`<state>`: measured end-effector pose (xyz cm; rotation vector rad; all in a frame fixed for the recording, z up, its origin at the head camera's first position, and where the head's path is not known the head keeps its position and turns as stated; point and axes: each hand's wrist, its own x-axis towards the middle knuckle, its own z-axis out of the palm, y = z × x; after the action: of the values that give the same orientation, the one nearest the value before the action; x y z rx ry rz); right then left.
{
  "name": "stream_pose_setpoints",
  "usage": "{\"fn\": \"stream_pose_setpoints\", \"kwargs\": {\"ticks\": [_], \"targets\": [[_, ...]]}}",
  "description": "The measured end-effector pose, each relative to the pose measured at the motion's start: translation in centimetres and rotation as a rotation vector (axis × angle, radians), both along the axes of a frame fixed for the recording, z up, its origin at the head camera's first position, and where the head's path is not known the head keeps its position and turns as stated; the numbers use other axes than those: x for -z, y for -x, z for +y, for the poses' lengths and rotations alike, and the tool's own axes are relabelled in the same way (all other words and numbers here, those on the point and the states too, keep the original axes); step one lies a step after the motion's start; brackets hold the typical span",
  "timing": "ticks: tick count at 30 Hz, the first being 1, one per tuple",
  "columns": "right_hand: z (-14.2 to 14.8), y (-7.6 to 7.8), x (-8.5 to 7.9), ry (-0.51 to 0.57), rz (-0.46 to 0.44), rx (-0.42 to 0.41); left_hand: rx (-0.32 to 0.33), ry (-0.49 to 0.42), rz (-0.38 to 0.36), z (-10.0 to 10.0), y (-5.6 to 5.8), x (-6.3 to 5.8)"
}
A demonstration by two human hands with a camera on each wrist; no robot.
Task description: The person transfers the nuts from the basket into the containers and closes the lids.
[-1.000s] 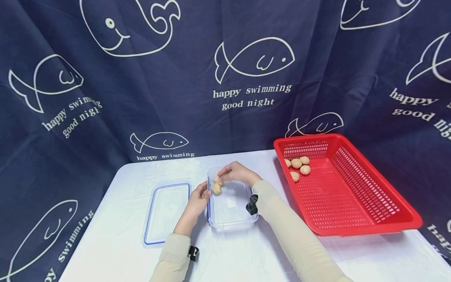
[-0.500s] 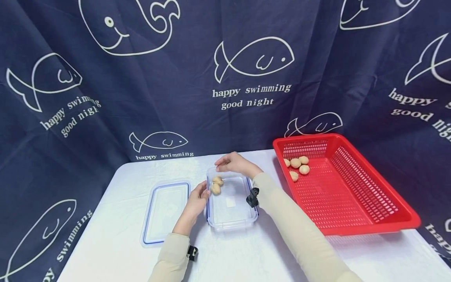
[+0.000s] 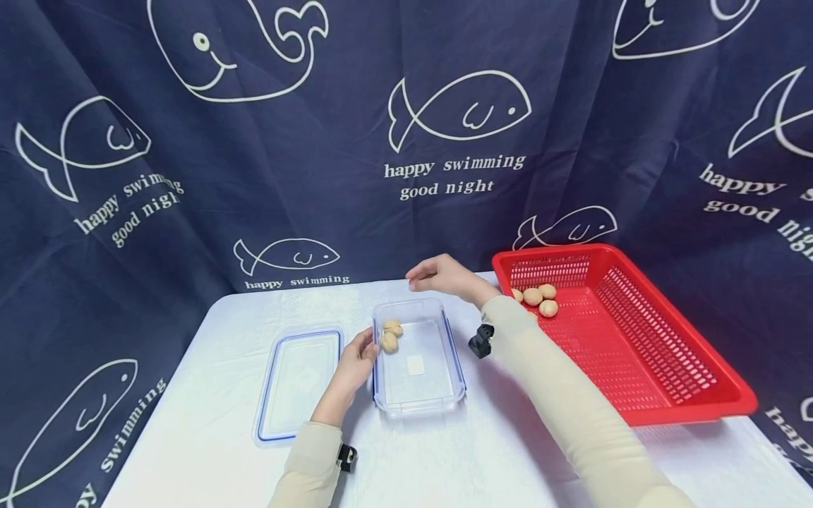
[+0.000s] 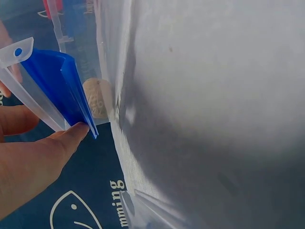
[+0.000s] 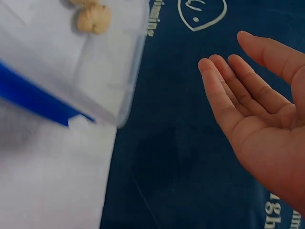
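Two walnuts (image 3: 390, 342) lie at the far left inside a clear plastic food container (image 3: 416, 407) with blue side clips. My left hand (image 3: 357, 360) holds the container's left side; in the left wrist view its fingertips pinch near the hanging blue clip (image 4: 59, 86). One walnut (image 4: 96, 98) shows through the wall there. My right hand (image 3: 444, 275) is raised beyond the container's far right corner, holding nothing. The right wrist view shows its fingers (image 5: 217, 90) relaxed and apart from the container.
To the right stands a red perforated basket (image 3: 635, 416), with several walnuts (image 3: 533, 296) in its far left corner. A clear lid with a blue seal (image 3: 269, 381) lies flat left of the container. Behind the white table (image 3: 209, 423) hangs a dark blue curtain (image 3: 356, 212).
My right hand has come out of the container, leaving a walnut beside the other one, and moved up and right towards the basket. The left hand has stayed at the container's side.
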<state>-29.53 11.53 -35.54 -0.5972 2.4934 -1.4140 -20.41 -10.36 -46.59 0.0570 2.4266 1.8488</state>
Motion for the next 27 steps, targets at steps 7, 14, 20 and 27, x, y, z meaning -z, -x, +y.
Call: {"fn": "stream_pose_setpoints", "kwargs": {"ticks": [7,14,20,27], "targets": [[3.3,-0.1,-1.4,0.018,0.032,0.070,0.005,-0.006,-0.009,0.0,-0.1,0.1],[6.4,-0.4,-2.3,0.025,0.073,0.151,0.009,-0.013,-0.026,0.0,-0.1,0.1],[9.6,-1.1,-2.6,0.023,0.089,0.206,0.007,-0.024,-0.032,0.0,-0.1,0.1],[13.4,-1.4,-1.1,0.014,0.124,0.271,0.003,-0.022,-0.031,-0.1,-0.1,0.1]]}}
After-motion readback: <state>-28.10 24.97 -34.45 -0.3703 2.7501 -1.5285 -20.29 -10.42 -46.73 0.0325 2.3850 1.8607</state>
